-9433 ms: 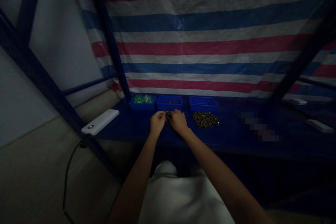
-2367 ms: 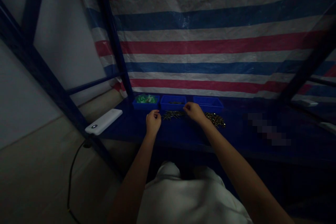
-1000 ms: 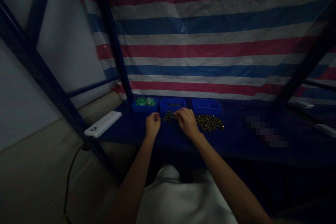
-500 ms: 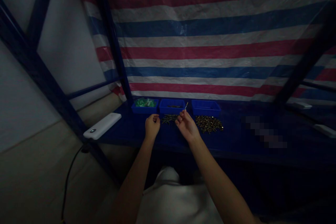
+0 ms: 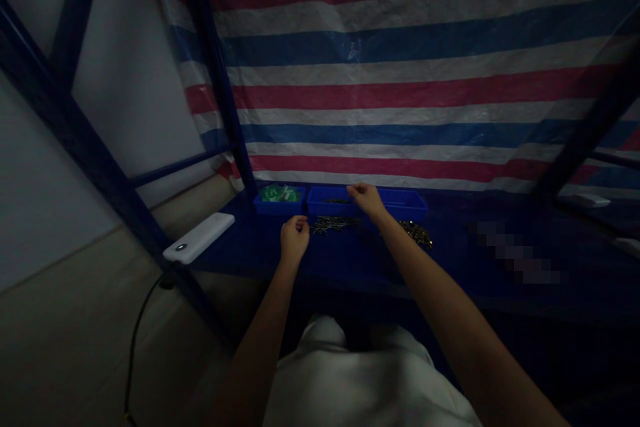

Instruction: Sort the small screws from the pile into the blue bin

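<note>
My left hand [image 5: 294, 240] rests on the dark blue shelf [image 5: 350, 260] as a loose fist; what it holds is hidden. Just to its right lies a small pile of thin dark pins [image 5: 331, 223]. My right hand [image 5: 367, 199] is stretched forward over the rim between the middle blue bin [image 5: 325, 199] and the right blue bin [image 5: 410, 199], fingers pinched together. I cannot make out anything between them. A pile of brass-coloured small parts [image 5: 417, 233] lies right of my right forearm.
A left blue bin [image 5: 279, 195] holds green pieces. A white power bank [image 5: 199, 246] sits on the shelf's left corner, with a cable [image 5: 136, 327] hanging below. Blue frame posts [image 5: 215, 73] and a striped tarp [image 5: 410, 80] close the back. Pale objects lie far right [image 5: 590, 200].
My right hand, which held up a thin pin beside the pile half a second ago, has moved forward to the bins. My left hand has stayed in place.
</note>
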Tool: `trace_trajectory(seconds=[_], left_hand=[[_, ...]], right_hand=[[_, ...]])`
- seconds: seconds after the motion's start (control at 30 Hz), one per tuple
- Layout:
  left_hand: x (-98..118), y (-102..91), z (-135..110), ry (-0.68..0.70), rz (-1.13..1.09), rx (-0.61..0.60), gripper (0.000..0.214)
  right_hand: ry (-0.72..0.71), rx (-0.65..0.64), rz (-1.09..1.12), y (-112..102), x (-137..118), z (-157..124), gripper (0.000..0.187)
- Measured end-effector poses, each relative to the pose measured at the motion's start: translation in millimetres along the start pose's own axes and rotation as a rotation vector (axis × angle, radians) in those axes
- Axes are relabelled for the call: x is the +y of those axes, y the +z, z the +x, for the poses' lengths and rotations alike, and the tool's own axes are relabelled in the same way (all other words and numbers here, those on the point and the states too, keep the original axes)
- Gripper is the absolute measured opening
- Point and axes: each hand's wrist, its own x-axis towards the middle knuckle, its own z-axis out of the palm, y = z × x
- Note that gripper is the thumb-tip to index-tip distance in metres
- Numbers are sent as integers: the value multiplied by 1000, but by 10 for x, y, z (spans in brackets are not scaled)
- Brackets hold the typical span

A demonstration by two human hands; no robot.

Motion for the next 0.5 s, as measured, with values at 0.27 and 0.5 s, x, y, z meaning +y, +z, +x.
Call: trace_trajectory(seconds=[0.27, 0.5], left_hand=[[-34, 25, 5, 15, 4, 7, 19], [-57, 26, -6, 22, 5, 16, 18]], right_hand=[[-102, -267, -681, -301, -7, -269, 19], [-120, -451, -1141, -234, -53, -505, 23]])
